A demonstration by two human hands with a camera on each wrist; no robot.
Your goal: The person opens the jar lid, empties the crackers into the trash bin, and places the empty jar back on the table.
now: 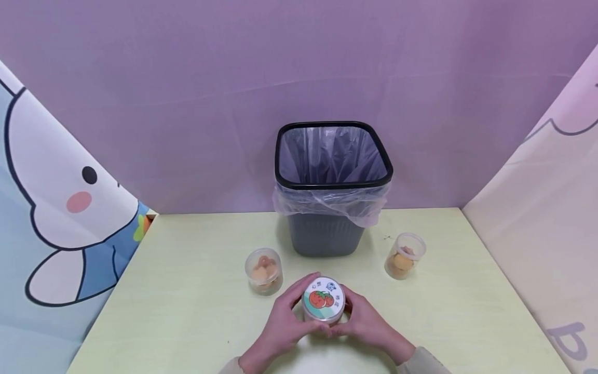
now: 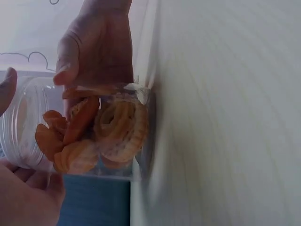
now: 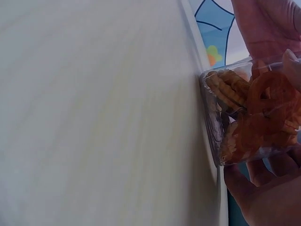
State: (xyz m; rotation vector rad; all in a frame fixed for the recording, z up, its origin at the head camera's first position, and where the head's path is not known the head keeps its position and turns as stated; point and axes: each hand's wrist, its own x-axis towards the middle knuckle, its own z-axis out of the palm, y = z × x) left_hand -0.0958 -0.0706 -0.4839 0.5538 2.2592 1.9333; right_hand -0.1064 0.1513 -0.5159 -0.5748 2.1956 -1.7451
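Note:
A clear plastic jar (image 1: 323,299) with a round lid showing two tomatoes stands upright between both hands, close to the table's near side. My left hand (image 1: 285,321) grips it from the left, thumb in front and fingers behind. From the right, my right hand (image 1: 366,319) holds the same jar, its thumb near the left one. In the left wrist view, ring-shaped and curled orange-brown snack pieces (image 2: 120,125) show through the wall. Right wrist view: the fingers (image 3: 268,197) wrap one side of the jar, with similar pieces (image 3: 263,103) inside.
A grey bin (image 1: 327,234) with a black rim and purple liner stands behind the jar. Two tubs with snack pieces flank it: a left tub (image 1: 264,272) and a right tub (image 1: 404,255). A purple cloth (image 1: 187,130) hangs behind the pale table (image 1: 177,291).

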